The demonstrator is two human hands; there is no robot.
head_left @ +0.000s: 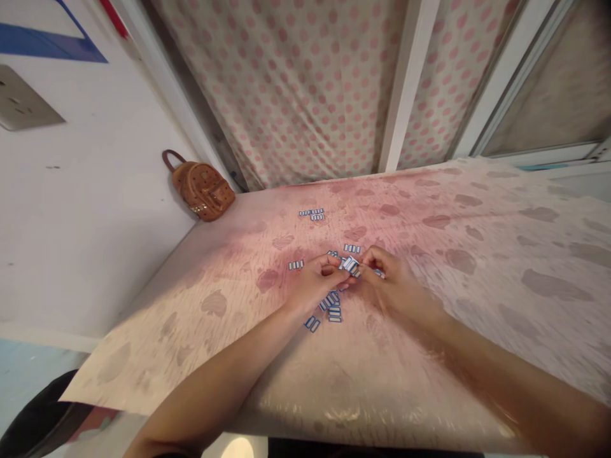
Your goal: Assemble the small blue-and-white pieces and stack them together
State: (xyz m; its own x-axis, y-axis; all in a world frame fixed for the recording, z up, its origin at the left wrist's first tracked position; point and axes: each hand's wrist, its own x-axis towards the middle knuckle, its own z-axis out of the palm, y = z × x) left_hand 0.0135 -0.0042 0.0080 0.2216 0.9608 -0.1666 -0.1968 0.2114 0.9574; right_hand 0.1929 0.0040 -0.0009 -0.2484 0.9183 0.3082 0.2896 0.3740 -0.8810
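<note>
My left hand pinches a small strip of blue-edged white rectangles between thumb and fingers. On the other side of that strip, the fingers of my right hand are closed against its right edge. More strips of the same kind lie beneath and in front of my hands, among them an overlapping pile and a short piece. One strip rests left of my left hand, and another just beyond my fingers. What exactly the strips are is too small to tell.
A small group of strips lies farther back on the patterned table cover. At the table's back left corner, a brown mini backpack leans against the white wall. A dotted curtain hangs behind the table.
</note>
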